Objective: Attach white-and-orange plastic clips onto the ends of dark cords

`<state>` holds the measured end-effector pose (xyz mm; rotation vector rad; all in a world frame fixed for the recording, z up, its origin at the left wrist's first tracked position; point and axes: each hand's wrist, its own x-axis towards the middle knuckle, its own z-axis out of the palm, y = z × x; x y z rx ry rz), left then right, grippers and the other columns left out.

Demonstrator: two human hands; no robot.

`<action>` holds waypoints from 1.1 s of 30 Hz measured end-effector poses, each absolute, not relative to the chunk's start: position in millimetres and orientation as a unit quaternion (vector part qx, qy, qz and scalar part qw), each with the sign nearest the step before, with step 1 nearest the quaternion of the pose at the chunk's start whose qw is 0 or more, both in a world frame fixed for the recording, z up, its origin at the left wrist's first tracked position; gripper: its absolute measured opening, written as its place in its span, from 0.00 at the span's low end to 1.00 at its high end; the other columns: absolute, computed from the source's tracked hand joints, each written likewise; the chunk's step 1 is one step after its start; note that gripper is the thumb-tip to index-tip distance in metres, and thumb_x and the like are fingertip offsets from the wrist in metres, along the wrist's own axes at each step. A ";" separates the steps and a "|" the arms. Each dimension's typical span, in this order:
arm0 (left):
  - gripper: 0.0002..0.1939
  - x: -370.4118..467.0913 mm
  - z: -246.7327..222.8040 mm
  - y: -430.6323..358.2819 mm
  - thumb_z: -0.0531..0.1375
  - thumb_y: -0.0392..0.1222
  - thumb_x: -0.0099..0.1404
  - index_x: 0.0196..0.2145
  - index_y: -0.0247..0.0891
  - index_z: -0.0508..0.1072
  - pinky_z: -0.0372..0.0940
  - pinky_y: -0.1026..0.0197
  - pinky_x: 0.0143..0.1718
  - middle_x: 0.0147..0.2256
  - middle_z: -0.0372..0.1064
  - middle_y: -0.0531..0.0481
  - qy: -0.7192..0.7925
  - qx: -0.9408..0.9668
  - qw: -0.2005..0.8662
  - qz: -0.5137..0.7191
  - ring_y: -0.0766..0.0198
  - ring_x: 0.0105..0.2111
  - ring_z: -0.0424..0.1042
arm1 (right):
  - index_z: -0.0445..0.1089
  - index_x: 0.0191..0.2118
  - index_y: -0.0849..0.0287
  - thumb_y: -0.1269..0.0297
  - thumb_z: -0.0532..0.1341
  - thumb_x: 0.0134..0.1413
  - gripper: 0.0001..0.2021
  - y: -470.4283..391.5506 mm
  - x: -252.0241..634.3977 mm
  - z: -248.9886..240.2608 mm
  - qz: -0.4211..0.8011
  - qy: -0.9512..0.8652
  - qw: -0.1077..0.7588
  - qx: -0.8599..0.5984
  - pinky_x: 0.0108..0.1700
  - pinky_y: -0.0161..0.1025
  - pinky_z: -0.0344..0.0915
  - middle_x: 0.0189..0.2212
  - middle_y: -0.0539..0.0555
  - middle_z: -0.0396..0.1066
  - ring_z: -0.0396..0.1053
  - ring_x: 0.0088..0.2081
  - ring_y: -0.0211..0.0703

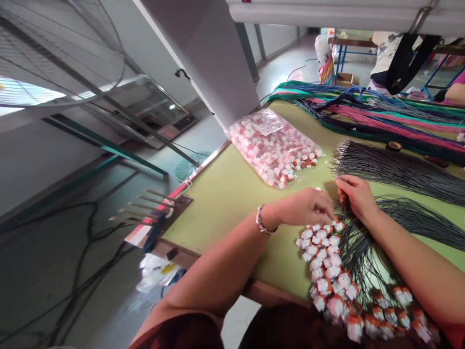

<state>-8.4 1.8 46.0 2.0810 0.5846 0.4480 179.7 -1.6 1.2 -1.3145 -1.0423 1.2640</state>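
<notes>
My left hand [308, 206], a bracelet on its wrist, is closed with curled fingers over the upper end of a row of white-and-orange plastic connectors [321, 254]. What its fingertips hold is hidden. Close by, my right hand [356, 194] pinches a thin black wire near the silver tips of a wire bundle [381, 160]. Thin dark wires [358, 242] run from the connectors, which curve down along the table's front edge toward my lap. Another black wire bundle [414, 215] passes behind my right forearm.
A clear bag of connectors [269, 140] lies on the green table [218, 203]. Coloured wires [363, 111] stretch across the back, with a tape roll [393, 146] nearby. A pronged holder [160, 218] sits at the left edge. A person [387, 53] is beyond.
</notes>
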 end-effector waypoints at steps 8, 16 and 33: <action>0.13 -33.3 34.5 26.9 0.52 0.28 0.59 0.32 0.33 0.76 0.64 0.53 0.37 0.38 0.67 0.36 0.567 0.822 -0.021 0.051 0.49 0.42 0.67 | 0.71 0.33 0.60 0.65 0.58 0.36 0.13 -4.1 177.8 1.7 0.507 -0.467 0.462 -0.558 0.24 0.35 0.56 0.15 0.46 0.66 0.59 0.19 0.36; 0.13 -33.2 35.3 32.7 0.51 0.31 0.62 0.34 0.32 0.76 0.64 0.54 0.40 0.40 0.68 0.36 0.547 0.837 -0.022 -0.008 0.50 0.43 0.67 | 0.62 0.21 0.57 0.63 0.58 0.35 0.04 -4.7 177.4 -2.0 0.462 -0.505 0.447 -0.576 0.21 0.34 0.49 0.13 0.43 0.57 0.53 0.17 0.33; 0.06 11.6 4.3 17.9 0.63 0.38 0.56 0.32 0.34 0.78 0.63 0.67 0.24 0.21 0.71 0.52 0.460 0.613 0.549 0.334 0.71 0.21 0.67 | 0.65 0.22 0.58 0.62 0.59 0.36 0.06 -6.1 174.5 -2.2 0.452 -0.518 0.460 -0.561 0.22 0.34 0.51 0.14 0.44 0.59 0.54 0.18 0.33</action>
